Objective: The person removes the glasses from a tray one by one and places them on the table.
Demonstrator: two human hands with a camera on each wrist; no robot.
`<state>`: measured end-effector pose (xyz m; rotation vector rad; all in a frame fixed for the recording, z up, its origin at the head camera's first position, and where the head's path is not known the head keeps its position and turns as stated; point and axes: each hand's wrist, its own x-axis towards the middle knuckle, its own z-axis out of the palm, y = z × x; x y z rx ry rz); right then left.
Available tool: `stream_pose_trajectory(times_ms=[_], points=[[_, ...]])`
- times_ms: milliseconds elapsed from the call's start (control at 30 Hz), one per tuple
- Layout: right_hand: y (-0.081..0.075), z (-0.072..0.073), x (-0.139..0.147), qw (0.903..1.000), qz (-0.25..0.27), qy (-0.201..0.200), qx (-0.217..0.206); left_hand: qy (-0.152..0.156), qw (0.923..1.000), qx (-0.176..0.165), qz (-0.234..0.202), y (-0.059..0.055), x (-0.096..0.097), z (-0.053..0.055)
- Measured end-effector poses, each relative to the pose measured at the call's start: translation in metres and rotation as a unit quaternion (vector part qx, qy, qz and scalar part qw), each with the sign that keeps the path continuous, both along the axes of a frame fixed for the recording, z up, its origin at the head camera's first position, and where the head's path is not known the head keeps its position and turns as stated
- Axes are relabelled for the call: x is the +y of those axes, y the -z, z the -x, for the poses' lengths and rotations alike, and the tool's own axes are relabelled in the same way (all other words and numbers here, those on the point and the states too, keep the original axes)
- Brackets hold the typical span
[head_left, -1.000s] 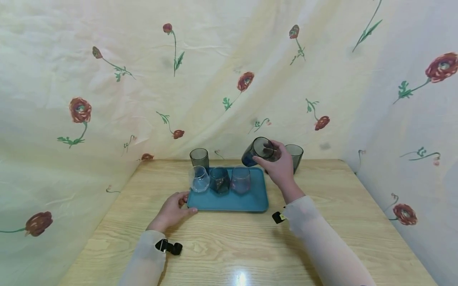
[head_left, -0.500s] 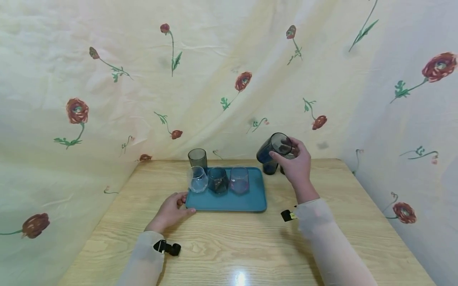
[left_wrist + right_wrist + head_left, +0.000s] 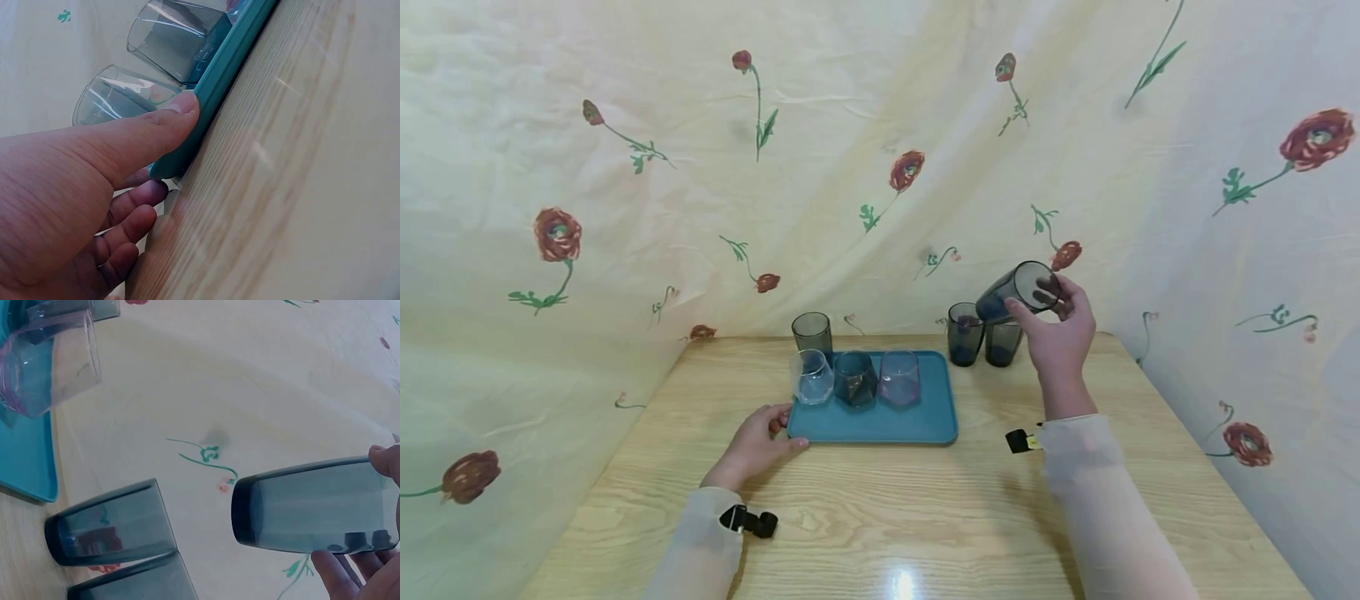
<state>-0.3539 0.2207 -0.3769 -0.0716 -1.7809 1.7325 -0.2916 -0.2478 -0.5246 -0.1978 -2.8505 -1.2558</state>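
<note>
My right hand [image 3: 1062, 333] grips a tall smoky grey drinking glass [image 3: 309, 506] near its rim, thumb on one side and fingers on the other. The glass is raised off the table and tilted, base to the left. Below it, two similar tall glasses stand upright side by side, a left one [image 3: 965, 335] and a right one [image 3: 1002, 343]. My left hand [image 3: 754, 446] holds the front left corner of a blue tray [image 3: 880, 429], thumb along its edge. On the tray sit a clear tumbler [image 3: 814, 382], a dark tumbler [image 3: 855, 382] and a pinkish tumbler [image 3: 899, 380].
Another tall smoky glass [image 3: 812, 333] stands behind the tray's left end, its lower part hidden. All of it rests on a wooden table [image 3: 850, 517]. A flower-patterned cloth [image 3: 850, 167] hangs behind and along both sides.
My right hand has carried the tall glass rightward and a little higher, away from the tray, bringing the two standing glasses into fuller view. The left hand stays at the tray corner.
</note>
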Motion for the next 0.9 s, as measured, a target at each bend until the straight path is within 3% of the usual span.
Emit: stream_pose_trajectory(times_ms=[400,667,900], points=[[-0.004,0.005,0.021,0.9937,0.067,0.089,0.010,-0.001,1.0000,-0.002,0.000,-0.001,0.001,0.000],[0.002,0.008,0.035,0.9879,0.065,0.137,-0.032,-0.002,1.0000,-0.001,0.004,0.000,0.001,0.000],[0.019,0.018,0.044,0.9846,0.052,0.151,-0.072,-0.001,1.0000,-0.006,-0.001,0.000,0.000,0.000]])
